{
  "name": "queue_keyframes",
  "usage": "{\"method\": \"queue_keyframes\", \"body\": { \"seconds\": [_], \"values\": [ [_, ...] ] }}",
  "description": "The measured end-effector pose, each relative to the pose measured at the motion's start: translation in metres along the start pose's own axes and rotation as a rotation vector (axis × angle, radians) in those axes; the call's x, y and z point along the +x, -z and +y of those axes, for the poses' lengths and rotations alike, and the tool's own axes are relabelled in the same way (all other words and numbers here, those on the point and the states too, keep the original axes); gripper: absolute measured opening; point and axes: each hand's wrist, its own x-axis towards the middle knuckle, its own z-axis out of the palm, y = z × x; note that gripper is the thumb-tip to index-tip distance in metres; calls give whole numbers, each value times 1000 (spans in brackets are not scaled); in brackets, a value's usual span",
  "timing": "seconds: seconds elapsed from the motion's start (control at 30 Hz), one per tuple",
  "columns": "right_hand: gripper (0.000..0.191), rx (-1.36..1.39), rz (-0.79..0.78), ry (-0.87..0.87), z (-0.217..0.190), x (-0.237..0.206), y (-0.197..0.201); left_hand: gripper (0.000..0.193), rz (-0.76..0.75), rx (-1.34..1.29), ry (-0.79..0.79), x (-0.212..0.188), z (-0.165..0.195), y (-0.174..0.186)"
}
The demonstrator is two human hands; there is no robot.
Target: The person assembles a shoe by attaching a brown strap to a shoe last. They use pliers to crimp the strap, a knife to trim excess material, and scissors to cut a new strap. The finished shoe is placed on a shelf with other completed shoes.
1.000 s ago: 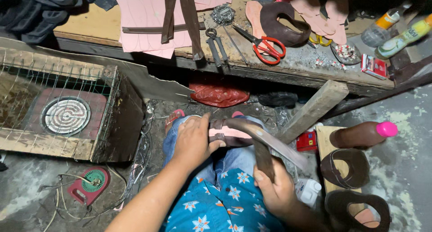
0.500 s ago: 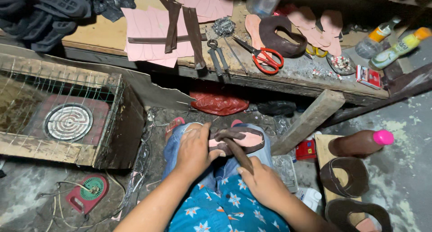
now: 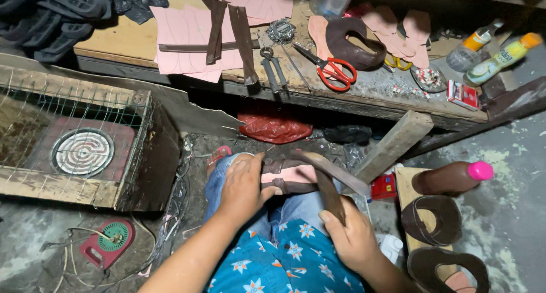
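Note:
My left hand presses flat on a pink sandal sole that rests on my knee, over blue jeans. A dark brown leather strap arches over the sole. My right hand grips the near end of that strap, thumb along its edge, and holds it taut toward me. The sole's left part is hidden under my left palm. A blue flowered shirt fills the bottom of the view.
A low wooden bench holds pink sole cutouts, brown strips, pliers, red scissors and bottles. A wire-covered wooden box with a coil heater stands at left. Brown uppers lie at right.
My right hand has pulled the strap end back toward my lap, and the strap now lies tighter over the sole. The left hand stays pressed on the sole.

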Motion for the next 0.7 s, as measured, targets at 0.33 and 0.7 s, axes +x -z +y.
{"method": "queue_keyframes", "body": {
  "seconds": [0.33,0.7],
  "values": [
    [34,-41,-6,36,-11,12,-11,89,-20,-6,17,-7,1,0],
    [31,245,18,147,16,-9,-17,90,-116,52,-1,11,-5,3]
  ]
}}
